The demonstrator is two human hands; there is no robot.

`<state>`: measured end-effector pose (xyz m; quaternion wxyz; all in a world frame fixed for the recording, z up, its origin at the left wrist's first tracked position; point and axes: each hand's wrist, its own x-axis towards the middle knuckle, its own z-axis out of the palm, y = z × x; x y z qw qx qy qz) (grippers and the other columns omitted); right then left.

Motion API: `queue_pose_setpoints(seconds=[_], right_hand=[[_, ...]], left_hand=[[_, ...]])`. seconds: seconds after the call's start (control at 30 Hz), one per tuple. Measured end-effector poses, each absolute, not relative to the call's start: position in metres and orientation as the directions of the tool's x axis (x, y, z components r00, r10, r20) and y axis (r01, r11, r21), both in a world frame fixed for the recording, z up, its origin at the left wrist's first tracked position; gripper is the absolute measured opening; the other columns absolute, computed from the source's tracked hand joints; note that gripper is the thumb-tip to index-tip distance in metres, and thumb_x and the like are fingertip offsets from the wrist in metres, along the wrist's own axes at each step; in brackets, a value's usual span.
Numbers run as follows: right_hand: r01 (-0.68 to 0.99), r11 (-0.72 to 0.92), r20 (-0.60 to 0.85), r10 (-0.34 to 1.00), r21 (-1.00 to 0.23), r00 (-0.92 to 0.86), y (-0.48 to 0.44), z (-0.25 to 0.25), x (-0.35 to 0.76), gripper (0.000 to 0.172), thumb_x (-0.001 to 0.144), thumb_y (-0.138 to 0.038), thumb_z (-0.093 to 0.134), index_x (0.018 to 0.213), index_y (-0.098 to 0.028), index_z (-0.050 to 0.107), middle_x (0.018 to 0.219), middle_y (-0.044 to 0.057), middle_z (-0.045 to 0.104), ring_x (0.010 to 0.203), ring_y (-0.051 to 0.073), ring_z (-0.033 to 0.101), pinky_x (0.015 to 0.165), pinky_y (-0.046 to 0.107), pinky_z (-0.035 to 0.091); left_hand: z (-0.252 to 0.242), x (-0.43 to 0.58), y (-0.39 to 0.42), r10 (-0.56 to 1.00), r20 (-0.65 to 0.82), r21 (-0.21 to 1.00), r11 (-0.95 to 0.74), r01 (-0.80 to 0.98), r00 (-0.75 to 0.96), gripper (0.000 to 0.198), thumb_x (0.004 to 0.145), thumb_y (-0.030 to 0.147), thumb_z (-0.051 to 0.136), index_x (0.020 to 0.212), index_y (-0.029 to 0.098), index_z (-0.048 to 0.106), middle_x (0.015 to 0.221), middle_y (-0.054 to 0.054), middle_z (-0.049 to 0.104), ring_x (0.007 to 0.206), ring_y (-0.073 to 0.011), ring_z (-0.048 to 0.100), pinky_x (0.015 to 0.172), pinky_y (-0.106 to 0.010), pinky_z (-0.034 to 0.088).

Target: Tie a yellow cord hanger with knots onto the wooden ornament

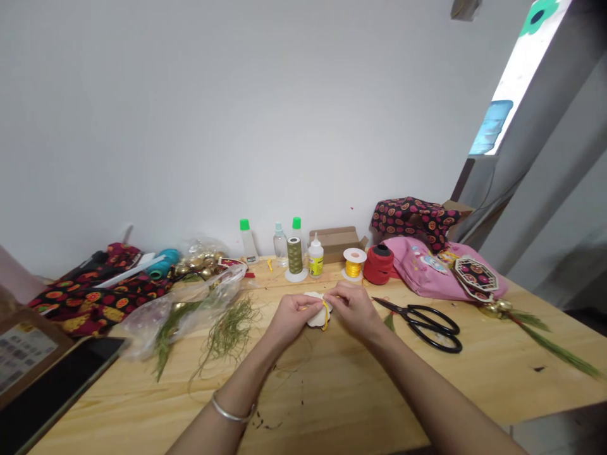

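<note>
White disc: between the two hands, over the middle of the bench; whether it touches the wood I cannot tell.
Yellow cord: runs along the right part of the disc.
Left hand: thumb and fingers pinching the disc's left edge; a silver bangle circles the forearm.
Right hand: fingertips drawn together at the disc's upper right edge, by the cord; too small to tell whether they pinch edge or cord.
Scissors: lying just right of the right hand, black handles toward the near right.
Glue bottle: upright beyond the hands, just right of the green thread spool.
Yellow spool: upright, between the glue bottle and the red thread cone.
Loose green threads: in a tangle left of the left hand.
Pink bag: at the far right, an eight-sided ornament lying against it.
</note>
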<state>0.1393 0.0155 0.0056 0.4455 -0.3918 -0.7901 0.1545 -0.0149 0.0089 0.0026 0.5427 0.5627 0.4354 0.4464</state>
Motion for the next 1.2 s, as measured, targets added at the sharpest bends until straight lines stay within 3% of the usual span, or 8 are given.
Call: queue_pose_setpoints(seconds=[0.3, 0.57, 0.73, 0.87, 1.0, 1.2], right_hand=[[0.492, 0.673, 0.618, 0.726, -0.552, -0.301, 0.012, 0.009, 0.138, 0.016, 0.076, -0.021, 0.050, 0.068, -0.015, 0.063, 0.056, 0.001, 0.053, 0.053, 0.011, 0.046, 0.049, 0.021, 0.033], [0.529, 0.678, 0.631, 0.713, -0.510, -0.305, 0.012, 0.008, 0.141, 0.017, 0.076, -0.020, 0.048, 0.070, -0.016, 0.063, 0.059, 0.003, 0.053, 0.059, 0.012, 0.048, 0.053, 0.023, 0.036], [0.407, 0.617, 0.561, 0.786, -0.674, -0.262, 0.012, 0.007, 0.139, 0.016, 0.075, -0.023, 0.050, 0.068, -0.015, 0.063, 0.060, 0.003, 0.056, 0.057, 0.011, 0.048, 0.052, 0.022, 0.036], [0.187, 0.506, 0.435, 0.842, -0.842, -0.320, 0.014, 0.004, 0.134, 0.021, 0.077, -0.028, 0.046, 0.077, -0.015, 0.062, 0.070, 0.003, 0.059, 0.065, 0.012, 0.051, 0.058, 0.023, 0.040], [0.143, 0.487, 0.385, 0.810, -0.862, -0.442, 0.011, 0.004, 0.131, 0.019, 0.074, -0.029, 0.051, 0.074, -0.014, 0.063, 0.072, 0.003, 0.057, 0.067, 0.012, 0.051, 0.060, 0.023, 0.040], [0.116, 0.467, 0.390, 0.832, -0.877, -0.395, 0.011, 0.005, 0.132, 0.015, 0.073, -0.026, 0.052, 0.070, -0.014, 0.062, 0.069, 0.002, 0.057, 0.066, 0.012, 0.050, 0.061, 0.023, 0.038]], left_hand=[[0.003, -0.015, 0.010, 0.991, 0.032, 0.999, -0.030, -0.016, 0.130, 0.024, 0.054, 0.029, 0.067, 0.071, 0.012, 0.068, 0.063, -0.005, 0.067, 0.053, -0.0136, 0.055, 0.054, -0.024, 0.041], [0.006, -0.011, 0.007, 0.978, 0.017, 1.000, -0.018, 0.002, 0.209, 0.022, 0.057, 0.030, 0.065, 0.066, 0.011, 0.069, 0.058, -0.004, 0.064, 0.049, -0.0111, 0.049, 0.049, -0.021, 0.035], [0.010, -0.012, 0.004, 0.975, -0.029, 0.997, 0.045, -0.066, 0.221, 0.021, 0.054, 0.029, 0.067, 0.062, 0.010, 0.066, 0.051, -0.002, 0.060, 0.042, -0.0070, 0.043, 0.044, -0.019, 0.032], [0.014, -0.018, 0.003, 0.966, -0.067, 0.985, 0.104, -0.140, 0.249, 0.024, 0.059, 0.033, 0.063, 0.066, 0.010, 0.062, 0.038, 0.005, 0.046, 0.029, -0.0005, 0.020, 0.033, -0.017, 0.013], [0.015, -0.024, 0.006, 0.965, -0.077, 0.968, 0.132, -0.212, 0.250, 0.024, 0.061, 0.035, 0.061, 0.066, 0.012, 0.058, 0.033, 0.010, 0.032, 0.030, 0.0000, 0.009, 0.033, -0.017, 0.005], [0.015, -0.027, 0.007, 0.968, -0.079, 0.956, 0.141, -0.256, 0.239, 0.024, 0.061, 0.034, 0.061, 0.065, 0.010, 0.059, 0.034, 0.011, 0.030, 0.031, 0.0000, 0.007, 0.033, -0.018, 0.004]])
